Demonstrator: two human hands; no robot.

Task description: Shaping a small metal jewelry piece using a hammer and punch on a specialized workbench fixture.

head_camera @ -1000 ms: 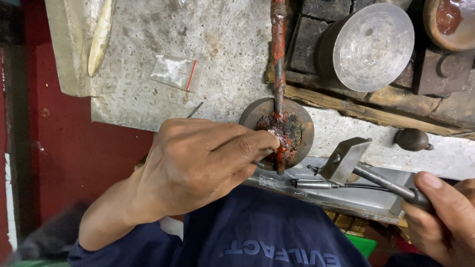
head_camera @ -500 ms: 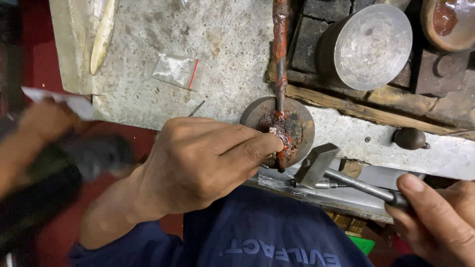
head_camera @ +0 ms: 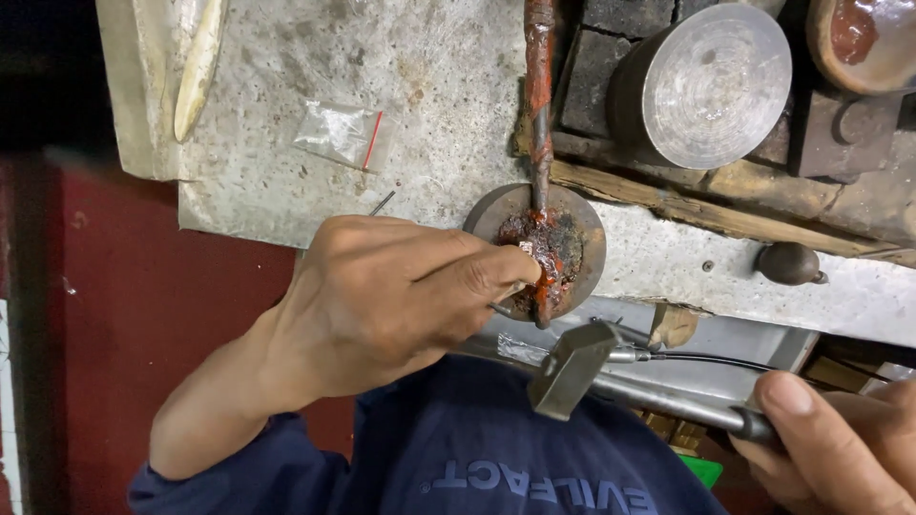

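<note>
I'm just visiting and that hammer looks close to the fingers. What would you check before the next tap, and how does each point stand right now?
1. Left hand steadies a thin tool at the small piece: ok.
2. Piece sits in red wax on the round block: ok.
3. Right hand grips the hammer handle: ok.
4. Hammer head lined up over the tool: not ok, it hangs off to the side.
5. Fingertips away from the strike point: cannot tell.
6. Block fixed to the bench: cannot tell.

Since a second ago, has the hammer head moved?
Yes. The hammer head has swung left and slightly down, away from under the grey bench edge, and sits closer to the round disc. The right hand holds its handle.
</note>
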